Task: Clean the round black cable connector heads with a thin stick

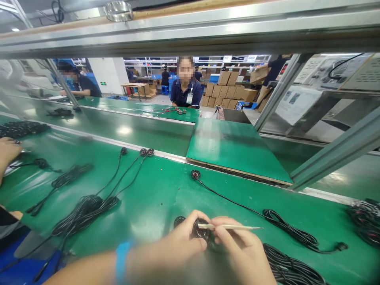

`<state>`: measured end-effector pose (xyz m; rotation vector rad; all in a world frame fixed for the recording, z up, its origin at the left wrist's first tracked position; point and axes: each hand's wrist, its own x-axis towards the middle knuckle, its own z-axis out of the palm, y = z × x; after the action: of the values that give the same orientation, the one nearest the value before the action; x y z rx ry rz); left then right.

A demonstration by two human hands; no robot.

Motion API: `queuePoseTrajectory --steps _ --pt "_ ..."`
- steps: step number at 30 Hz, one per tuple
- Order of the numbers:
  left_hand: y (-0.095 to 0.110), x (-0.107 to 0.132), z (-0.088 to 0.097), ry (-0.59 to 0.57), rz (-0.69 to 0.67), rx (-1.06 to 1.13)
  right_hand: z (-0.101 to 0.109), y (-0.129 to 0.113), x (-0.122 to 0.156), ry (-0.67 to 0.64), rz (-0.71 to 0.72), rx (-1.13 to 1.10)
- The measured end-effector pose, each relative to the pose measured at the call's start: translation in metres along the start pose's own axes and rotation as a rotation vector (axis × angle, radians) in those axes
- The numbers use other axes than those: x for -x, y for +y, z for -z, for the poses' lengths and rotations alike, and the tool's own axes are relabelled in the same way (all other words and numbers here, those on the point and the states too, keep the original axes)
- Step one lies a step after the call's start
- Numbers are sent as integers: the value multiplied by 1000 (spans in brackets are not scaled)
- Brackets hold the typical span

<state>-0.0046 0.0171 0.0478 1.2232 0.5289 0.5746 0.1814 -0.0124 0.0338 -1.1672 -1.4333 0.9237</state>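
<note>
My left hand (185, 237), below a blue wristband (121, 259), closes its fingers around a small round black part (201, 231). Pinched in my right hand (240, 243) is a thin pale stick (230, 227), its narrow grey tip pointing right and its other end over the round part. Another round black disc (179, 221) shows just left of my left hand, partly covered by it. On the green bench ahead lies a similar round part (195, 174) with a reddish centre, joined by a thin cable to a coiled black cable (289, 227). A thicker cable bundle (291, 265) sits beside my right hand.
Several corded round parts lie left, their cables gathered in a bundle (86, 211). A neighbour's hand (8, 154) reaches in at far left. A raised green board (231, 146) sits beyond the bench edge. Metal posts (338, 146) stand right, near a dark pile (366, 223). A person (186, 93) faces me.
</note>
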Motion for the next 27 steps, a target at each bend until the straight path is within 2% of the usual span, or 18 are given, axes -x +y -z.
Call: queuePoseTrajectory --steps 2,3,6,8,10,13,18,22,25,27 --pt "0 0 -1 6 21 -1 2 0 0 30 -71 -12" --pt "0 1 -1 19 41 -12 3 -1 1 64 -57 16" --pt "-1 3 -2 76 93 -57 -2 -7 5 250 146 183" --pt "-2 4 -2 107 115 -86 -9 -12 9 317 318 268" --pt "-2 4 -4 136 130 -109 -17 -15 11 310 451 304" --pt "-1 3 -6 162 100 -132 -25 -16 11 286 523 338" --pt "4 5 -8 212 116 -288 -25 -9 12 260 473 392" --pt "13 7 -8 170 141 -324 -19 0 11 224 370 366" --pt "17 6 -7 117 122 -342 -12 3 7 127 277 341" --pt "16 5 -6 74 84 -413 -7 4 3 53 298 373"
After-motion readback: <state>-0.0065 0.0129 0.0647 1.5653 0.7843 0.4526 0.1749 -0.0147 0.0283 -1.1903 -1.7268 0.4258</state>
